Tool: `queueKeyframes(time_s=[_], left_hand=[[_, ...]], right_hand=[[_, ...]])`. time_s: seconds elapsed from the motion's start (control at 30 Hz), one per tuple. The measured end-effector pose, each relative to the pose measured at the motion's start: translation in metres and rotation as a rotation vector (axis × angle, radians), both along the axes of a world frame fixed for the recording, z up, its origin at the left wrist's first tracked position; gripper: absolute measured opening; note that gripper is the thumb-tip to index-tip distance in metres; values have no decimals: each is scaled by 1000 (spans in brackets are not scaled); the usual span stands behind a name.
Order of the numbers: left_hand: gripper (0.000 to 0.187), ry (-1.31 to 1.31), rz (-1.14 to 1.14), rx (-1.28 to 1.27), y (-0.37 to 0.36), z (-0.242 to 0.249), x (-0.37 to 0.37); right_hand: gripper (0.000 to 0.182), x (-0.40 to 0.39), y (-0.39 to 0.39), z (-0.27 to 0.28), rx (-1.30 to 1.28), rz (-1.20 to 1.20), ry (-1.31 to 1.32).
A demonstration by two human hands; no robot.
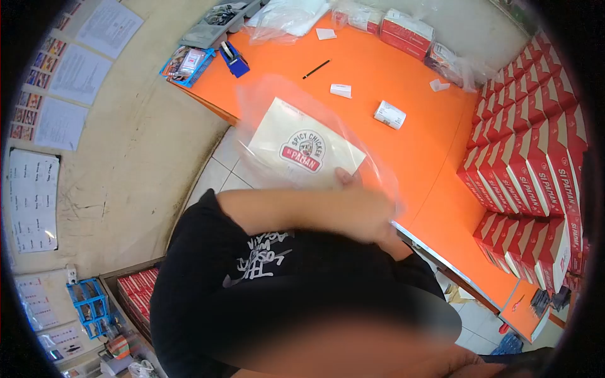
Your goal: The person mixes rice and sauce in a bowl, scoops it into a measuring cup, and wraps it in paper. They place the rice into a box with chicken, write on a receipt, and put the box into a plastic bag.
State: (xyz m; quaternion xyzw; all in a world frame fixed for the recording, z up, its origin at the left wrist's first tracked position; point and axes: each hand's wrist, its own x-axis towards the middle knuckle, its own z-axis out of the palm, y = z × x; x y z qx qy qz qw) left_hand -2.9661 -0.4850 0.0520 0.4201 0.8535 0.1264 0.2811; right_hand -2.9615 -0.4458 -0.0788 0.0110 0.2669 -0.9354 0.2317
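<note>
A cream paper packet (302, 142) printed "Spicy Chicken Si Paman" is in front of me, inside or against a clear plastic bag (252, 104) whose edges flare out around it. A fingertip of my right hand (345, 177) presses on the packet's lower right part. The rest of that hand is hidden behind my left arm. My left forearm lies across my body, and my left hand (378, 217) is smeared by motion near the bag's lower right edge. Its fingers cannot be made out.
On the orange table (428, 157) are a paper roll (389, 115), a black pencil (316, 68), a blue tape dispenser (234, 59) and paper scraps. Stacked red-and-white boxes (523, 170) line the right side. A blue basket (189, 65) is at the far left corner.
</note>
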Motion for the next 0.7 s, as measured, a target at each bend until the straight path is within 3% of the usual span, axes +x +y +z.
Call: queueKeyframes(time_s=[0.03,0.1,0.13,0.17,0.2,0.23,0.27,0.3,0.33,0.4,0.47,0.53,0.63,0.7], left_hand=[[34,15,-4,105,4,-11,18],[34,-122,-107,501,-22,20,13],[30,-149,-106,212,-43,36,11],[24,-132,-24,313,-70,66,9],[29,-226,15,599,-104,79,1],[38,-160,263,1216,-138,63,7],[45,-124,347,1409,-174,53,-9],[52,128,714,1485,-210,19,-32],[55,340,959,1132,-195,9,-55],[52,-186,949,1153,-190,-70,-82],[50,-514,968,1260,-144,-145,-79],[49,-836,981,1260,-85,-205,-67],[48,-1258,902,1016,-35,-263,-39],[47,-1380,819,828,-45,-287,-28]], right_hand=[[44,1,3,14,68,-51,-21],[45,-3,14,16,88,-52,-8],[45,-4,22,17,104,-45,-2],[46,-7,30,18,119,-38,5],[47,-9,36,19,132,-34,13],[47,-13,39,23,146,-29,25],[47,-8,40,57,148,-112,17],[47,-8,43,72,153,-125,21],[46,-8,46,82,195,-87,-94],[46,-11,42,84,256,-39,-211],[45,-26,31,74,387,-68,-226],[44,-46,22,48,297,-35,-206],[37,-71,6,0,220,-57,-163],[41,-85,-6,-14,101,-20,-282]])
